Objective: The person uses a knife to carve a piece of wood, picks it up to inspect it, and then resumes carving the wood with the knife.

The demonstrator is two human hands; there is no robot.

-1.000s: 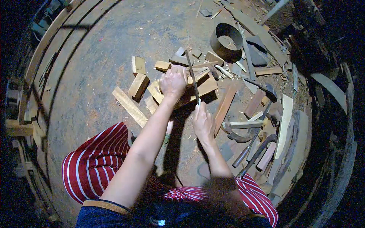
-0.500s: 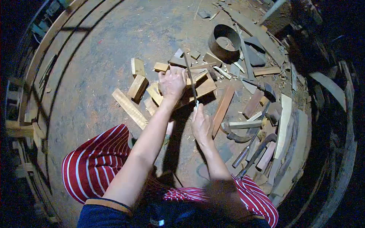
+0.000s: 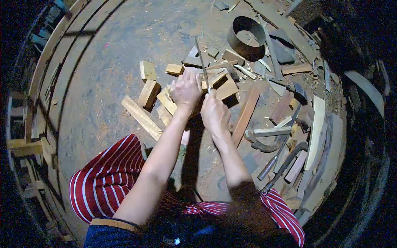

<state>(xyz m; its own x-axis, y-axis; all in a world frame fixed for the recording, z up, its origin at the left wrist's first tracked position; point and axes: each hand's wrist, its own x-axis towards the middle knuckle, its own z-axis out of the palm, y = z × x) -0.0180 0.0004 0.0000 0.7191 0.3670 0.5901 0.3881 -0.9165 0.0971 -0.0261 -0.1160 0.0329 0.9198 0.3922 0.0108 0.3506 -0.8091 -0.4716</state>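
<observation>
My right hand is wrapped around the handle of a narrow-bladed saw, whose blade shows nearly edge-on and points away from me. Just left of the blade, my left hand presses down with bent fingers on a wood piece. The blade crosses this piece right beside my fingers. Beneath it is a larger wood block, partly hidden by my hands. A pale block lies against the left side of my left hand.
More cut blocks and a long pale strip lie to the left. A reddish wood strip is right of my hand. Beyond stands a round metal ring. Hand tools and offcuts crowd the right side.
My right hand has pushed the saw forward, away from me, and now sits close beside my left hand. The left hand keeps its hold on the wood piece.
</observation>
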